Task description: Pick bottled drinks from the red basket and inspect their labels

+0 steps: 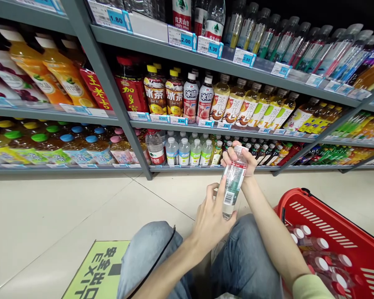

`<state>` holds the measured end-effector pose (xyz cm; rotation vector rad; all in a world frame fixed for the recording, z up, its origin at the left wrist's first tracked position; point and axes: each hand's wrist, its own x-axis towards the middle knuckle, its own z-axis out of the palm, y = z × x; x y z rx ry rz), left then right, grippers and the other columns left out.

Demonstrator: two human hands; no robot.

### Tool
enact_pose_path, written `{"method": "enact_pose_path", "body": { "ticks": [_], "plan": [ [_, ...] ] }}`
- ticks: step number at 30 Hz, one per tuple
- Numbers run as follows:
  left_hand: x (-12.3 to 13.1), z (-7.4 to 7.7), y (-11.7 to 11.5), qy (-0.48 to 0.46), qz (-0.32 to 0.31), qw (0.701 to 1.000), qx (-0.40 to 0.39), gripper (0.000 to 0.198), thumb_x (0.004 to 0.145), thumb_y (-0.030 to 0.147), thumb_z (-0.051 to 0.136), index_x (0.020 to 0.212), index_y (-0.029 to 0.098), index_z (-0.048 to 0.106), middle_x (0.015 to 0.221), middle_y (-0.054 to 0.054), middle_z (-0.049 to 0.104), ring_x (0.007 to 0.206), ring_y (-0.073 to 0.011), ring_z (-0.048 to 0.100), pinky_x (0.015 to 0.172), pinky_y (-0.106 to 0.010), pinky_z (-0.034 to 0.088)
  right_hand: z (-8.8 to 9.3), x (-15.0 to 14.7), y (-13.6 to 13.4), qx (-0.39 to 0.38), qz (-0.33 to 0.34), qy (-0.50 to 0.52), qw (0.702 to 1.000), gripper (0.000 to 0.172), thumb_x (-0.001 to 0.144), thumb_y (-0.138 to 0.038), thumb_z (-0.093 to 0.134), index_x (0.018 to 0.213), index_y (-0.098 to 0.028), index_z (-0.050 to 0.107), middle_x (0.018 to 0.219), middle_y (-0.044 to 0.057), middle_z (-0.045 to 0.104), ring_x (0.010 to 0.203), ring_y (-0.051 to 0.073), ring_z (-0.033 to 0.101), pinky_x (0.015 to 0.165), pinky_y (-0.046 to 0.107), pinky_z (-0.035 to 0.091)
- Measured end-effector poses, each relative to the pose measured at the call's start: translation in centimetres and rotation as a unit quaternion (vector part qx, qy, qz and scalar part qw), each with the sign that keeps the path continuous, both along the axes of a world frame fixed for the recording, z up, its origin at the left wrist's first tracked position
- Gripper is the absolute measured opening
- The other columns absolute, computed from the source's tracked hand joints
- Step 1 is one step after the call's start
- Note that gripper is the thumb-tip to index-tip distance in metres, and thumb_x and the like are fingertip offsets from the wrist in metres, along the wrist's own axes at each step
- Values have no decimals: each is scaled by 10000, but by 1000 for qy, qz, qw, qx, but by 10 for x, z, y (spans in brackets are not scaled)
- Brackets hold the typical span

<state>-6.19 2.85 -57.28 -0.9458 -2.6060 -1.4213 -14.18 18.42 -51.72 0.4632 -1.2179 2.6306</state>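
Far to the left of the clear bottle (pixel 233 182) in this shopper's hands, orange juice bottles (pixel 54 74) stand on a shelf, and lower down, still well left of it, runs a row of drinks with yellow, green, blue and pink caps (pixel 68 141). On the floor, below and left of the clear bottle, I can see a green exit sign (pixel 102 265), its lettering at a slant to us. Nearer to it come a bent knee in faded jeans (pixel 152 249) and, up on the middle shelf, yellow-capped iced teas (pixel 165 93). Just left of the clear bottle, the left hand (pixel 210 216) comes up from below with its fingers partly spread, the index laid along the label and the thumb bracing the base. The clear bottle itself is tilted, barcode showing, above and between the knees and in front of the bottom shelf. At its upper right, the right hand (pixel 248 162) has its fingers curled closely round the neck and shoulder. Above and right of it, slim bottles (pixel 286 45) line the upper shelf. Below and right, past a pale green sleeve (pixel 311 287), sits a red basket (pixel 339 216) holding bottles with white caps (pixel 326 263).
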Motion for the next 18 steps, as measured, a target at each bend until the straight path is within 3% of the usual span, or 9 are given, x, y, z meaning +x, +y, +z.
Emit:
{"method": "enact_pose_path", "body": {
  "ticks": [3,5,7,9,11,12,14,18],
  "plan": [
    [-2,6,-3,-67,-21,992,104,1025,754,215,715,1590,369,142,1294,-98,486,1065,-290,623,921,-427,518,2,1,-1,-5,-3,-24,1000,258,722,-360,691,937,-234,624,610,-48,500,559,138,500,541,281,445],
    [-2,11,-6,-156,-62,967,192,1010,743,207,727,1586,340,187,1298,-98,506,1032,-257,620,920,-388,506,3,1,-2,-16,10,-24,1000,289,718,-336,683,983,-245,611,651,-41,518,606,147,525,568,288,452],
    [0,14,-8,-290,-131,905,284,1050,719,199,746,1589,325,171,1245,-95,561,911,-210,623,789,-322,515,2,3,-2,-29,27,-11,999,341,704,-337,684,1025,-266,593,657,-45,505,610,148,513,565,287,447],
    [4,15,-9,-426,-200,808,355,1123,681,189,746,1593,323,105,1100,-75,632,744,-165,593,588,-248,447,1,4,-3,-39,38,2,999,365,699,-361,681,1040,-283,579,622,-60,459,556,137,457,525,276,419],
    [8,14,-7,-516,-233,725,393,1180,625,160,731,1590,321,72,931,-45,658,644,-148,554,490,-213,337,0,6,-3,-50,43,12,998,356,709,-374,668,1040,-293,569,583,-79,400,493,122,379,482,261,377],
    [9,14,-6,-542,-235,699,402,1196,592,135,720,1586,323,82,888,-37,660,633,-149,551,480,-208,311,0,7,-3,-53,46,15,997,348,714,-370,661,1040,-296,566,569,-85,376,472,117,350,467,257,359],
    [10,14,-3,-569,-228,672,415,1201,527,81,693,1572,323,153,875,-37,664,673,-167,580,495,-213,318,1,9,-3,-52,49,18,997,337,718,-349,650,1039,-297,564,555,-92,349,451,113,325,453,253,344],
    [7,11,-1,-581,-201,655,440,1097,479,56,632,1507,295,330,972,-62,674,795,-211,627,568,-250,388,4,8,-3,-38,43,-21,998,308,710,-308,646,1005,-271,563,568,-87,385,466,110,376,472,251,385]
  ]
}}
